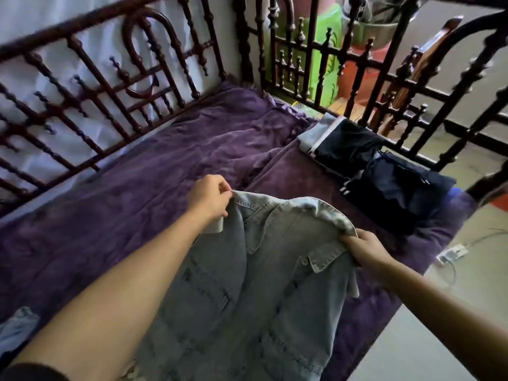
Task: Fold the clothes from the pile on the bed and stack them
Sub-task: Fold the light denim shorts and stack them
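- Left hand [210,196]: fingers curled, pinching the top edge of a pale denim jacket [264,270] near one shoulder. A white label [217,226] hangs from the cloth just under the wrist.
- Right hand [362,247]: clenched round the jacket's other shoulder, just beside the collar [324,210], with cloth bunched in the grip.
- Jacket: held up between the two hands over the near part of the bed [439,235], collar uppermost. The body hangs down towards the camera. A flapped chest pocket with a button [304,261] faces up near the right hand. I cannot tell whether the lower hem touches the bed.
- Bed is covered by a rumpled purple blanket [137,171], with a long crease running from the middle towards the far corner.
- Stack of folded clothes [384,174]: on the right side of the bed, close to the rail and well apart from the jacket. The pieces are dark, black and navy, and partly overlap. A grey-blue piece [310,133] sticks out at the far end, and white stripes show on the near edge.
- Another bit of pale denim [16,328] lies at the lower left edge of the view, on the blanket and partly cut off.
- Dark turned-wood railing [110,86] runs along the far and right sides of the bed.
- Something bright green [327,59] shows behind the far rail, blurred.
- A white power strip [450,254] with a cord lies on the pale floor [412,339] to the right of the bed.
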Demonstrator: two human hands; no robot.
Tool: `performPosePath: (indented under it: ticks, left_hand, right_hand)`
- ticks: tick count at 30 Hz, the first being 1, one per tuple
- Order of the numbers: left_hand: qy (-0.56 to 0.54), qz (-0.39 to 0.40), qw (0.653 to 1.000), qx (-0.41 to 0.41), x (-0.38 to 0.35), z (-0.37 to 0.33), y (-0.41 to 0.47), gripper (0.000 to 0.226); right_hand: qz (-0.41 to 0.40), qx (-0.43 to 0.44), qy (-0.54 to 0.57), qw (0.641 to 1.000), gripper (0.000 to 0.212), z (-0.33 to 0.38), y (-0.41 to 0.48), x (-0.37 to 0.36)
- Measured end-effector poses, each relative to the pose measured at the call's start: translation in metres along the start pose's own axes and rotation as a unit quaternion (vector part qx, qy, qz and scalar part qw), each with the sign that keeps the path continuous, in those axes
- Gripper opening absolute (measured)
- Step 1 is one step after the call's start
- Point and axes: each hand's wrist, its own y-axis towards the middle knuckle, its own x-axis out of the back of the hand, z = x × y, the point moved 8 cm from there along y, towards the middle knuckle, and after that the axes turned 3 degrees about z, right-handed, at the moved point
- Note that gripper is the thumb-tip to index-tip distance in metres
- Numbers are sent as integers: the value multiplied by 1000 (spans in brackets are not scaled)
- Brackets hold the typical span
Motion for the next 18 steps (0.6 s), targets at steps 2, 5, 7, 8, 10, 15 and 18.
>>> performPosePath:
  ticks: [2, 5, 7, 8, 10, 15, 18]
  left_hand:
    - [-28, 6, 1000, 11, -41, -27, 30, 15]
    - [-60, 10, 998, -10, -90, -66, 74, 10]
    - [-69, 30, 997, -31, -116, -80, 97, 8]
    - [-77, 43, 996, -32, -127, -80, 104, 12]
    - [-86, 58, 995, -13, -140, -62, 110, 21]
    - [-71, 68, 987, 129, -143, 51, 75, 21]
    - [-71, 89, 964, 242, -143, 132, 25, 19]
  right_hand:
    - [-20, -36, 11, 999, 15, -16, 44, 31]
    - [-75, -74, 25, 994, 14, -35, 99, 77]
    - [-108, -104, 41, 988, 13, -46, 128, 97]
    - [-114, -122, 50, 985, 14, -52, 140, 102]
    - [-99, -158, 55, 981, 10, -66, 160, 99]
    - [-89, -158, -94, 979, 26, -60, 186, 79]
    - [-81, -75, -303, 947, 38, -21, 191, 53]
